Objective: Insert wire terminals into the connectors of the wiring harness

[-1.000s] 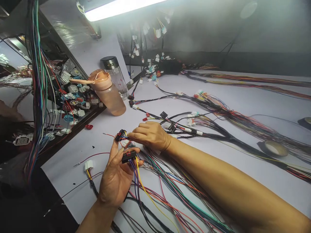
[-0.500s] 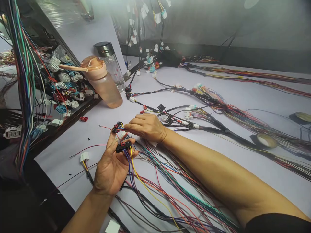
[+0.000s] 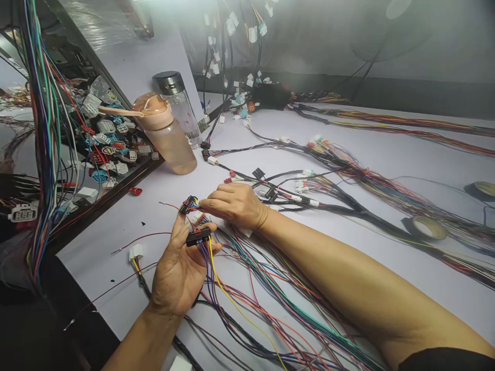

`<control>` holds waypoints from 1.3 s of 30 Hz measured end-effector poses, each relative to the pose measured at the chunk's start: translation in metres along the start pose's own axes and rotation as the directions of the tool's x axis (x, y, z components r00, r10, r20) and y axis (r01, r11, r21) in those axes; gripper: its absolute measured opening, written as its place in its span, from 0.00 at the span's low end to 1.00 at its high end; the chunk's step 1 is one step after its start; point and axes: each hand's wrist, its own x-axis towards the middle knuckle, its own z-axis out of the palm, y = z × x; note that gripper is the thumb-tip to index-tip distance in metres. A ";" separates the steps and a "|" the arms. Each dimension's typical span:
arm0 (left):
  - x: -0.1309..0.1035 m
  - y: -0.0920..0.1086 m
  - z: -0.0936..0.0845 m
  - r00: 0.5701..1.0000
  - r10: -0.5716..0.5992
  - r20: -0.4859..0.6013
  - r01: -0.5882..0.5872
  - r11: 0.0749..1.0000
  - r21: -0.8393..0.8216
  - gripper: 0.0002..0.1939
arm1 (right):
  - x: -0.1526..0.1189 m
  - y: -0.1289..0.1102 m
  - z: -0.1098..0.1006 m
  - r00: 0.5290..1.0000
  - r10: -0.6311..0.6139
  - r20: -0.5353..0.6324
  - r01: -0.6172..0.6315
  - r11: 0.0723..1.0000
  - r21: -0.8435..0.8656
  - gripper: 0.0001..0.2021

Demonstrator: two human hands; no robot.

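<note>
My left hand [image 3: 178,275] is palm up, its thumb and fingers closed around a black wire connector [image 3: 198,237]. Blue and yellow wires [image 3: 215,275] run down from that connector toward me. Just beyond it, a smaller black connector [image 3: 187,204] with a red part rests at the left fingertips. My right hand [image 3: 234,205] is palm down, its fingers pinched on the short wires behind the smaller connector. A red wire [image 3: 170,204] with a bare metal terminal sticks out to the left. The right fingertips are partly hidden.
A peach-lidded bottle [image 3: 168,139] and a glass bottle [image 3: 185,111] stand at the back left. Beside them is a bin of connectors [image 3: 112,141]. Wire harnesses [image 3: 348,208] stretch across the right, near tape rolls [image 3: 425,228]. A white connector [image 3: 135,252] lies left.
The view has shifted slightly, so everything sits a little lower and to the right. Both hands keep nearly the same pose on the connectors and wires.
</note>
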 end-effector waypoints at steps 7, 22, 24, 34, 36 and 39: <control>0.000 0.001 -0.003 1.000 0.014 0.018 -0.014 1.000 0.002 0.31 | -0.001 0.000 0.001 1.000 -0.004 -0.016 0.005 1.000 0.024 0.11; 0.001 0.000 -0.005 0.999 0.019 0.025 -0.019 1.000 0.007 0.29 | -0.001 0.000 -0.001 0.999 0.017 0.048 -0.019 0.999 0.036 0.14; 0.003 0.001 -0.004 0.999 0.033 0.002 -0.033 0.999 0.016 0.25 | -0.001 0.000 0.000 0.993 0.084 0.077 -0.088 0.995 0.044 0.15; 0.010 0.007 -0.002 0.982 0.098 -0.161 -0.095 0.995 0.026 0.13 | -0.007 0.005 0.007 0.779 0.453 0.433 -0.484 0.874 -0.044 0.12; 0.009 0.009 -0.004 0.981 0.111 -0.159 -0.109 0.994 0.022 0.12 | -0.005 0.007 0.008 0.764 0.468 0.445 -0.510 0.860 -0.029 0.14; 0.008 0.012 -0.005 0.982 0.112 -0.152 -0.110 0.994 0.020 0.09 | 0.009 0.011 0.001 0.737 0.477 0.479 -0.553 0.833 0.022 0.16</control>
